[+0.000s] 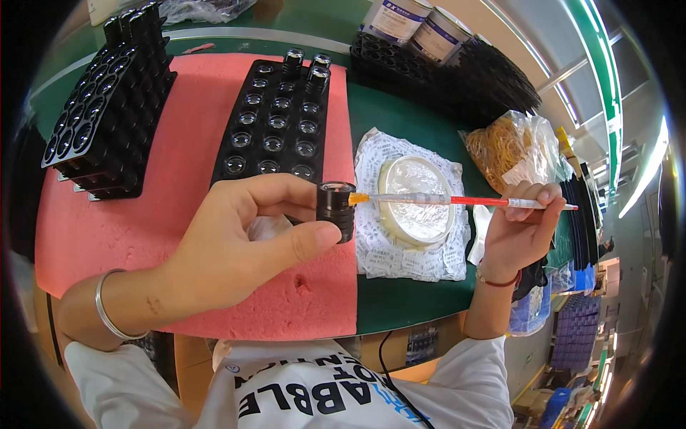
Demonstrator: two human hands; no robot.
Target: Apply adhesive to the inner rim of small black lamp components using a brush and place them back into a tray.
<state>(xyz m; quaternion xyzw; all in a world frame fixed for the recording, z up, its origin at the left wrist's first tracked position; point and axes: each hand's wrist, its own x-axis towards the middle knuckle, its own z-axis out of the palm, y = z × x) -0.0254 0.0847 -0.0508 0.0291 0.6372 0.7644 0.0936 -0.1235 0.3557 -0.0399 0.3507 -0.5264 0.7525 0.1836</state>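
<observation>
My left hand point(239, 232) pinches a short black lens barrel point(335, 213) between thumb and fingers, above the right edge of a pink foam mat point(286, 307). In my right hand point(524, 227) is a thin red and white pen-like stick point(468, 201) with a clear sleeve and an orange-yellow tip, held level. Its tip meets the barrel's right side near the rim. Beyond my left hand lies a black tray point(250, 136) with rows of glass-topped lens pieces; a few barrels stand taller at its far end. Under the stick, a round white dish point(416, 204) rests on printed white paper point(371, 254).
A stack of black trays point(111, 121) holding lens pieces stands at the far left. At the back right are metal cans point(439, 36), dark stacked trays point(486, 79) and a clear bag of rubber bands point(511, 150). The table point(414, 300) is green.
</observation>
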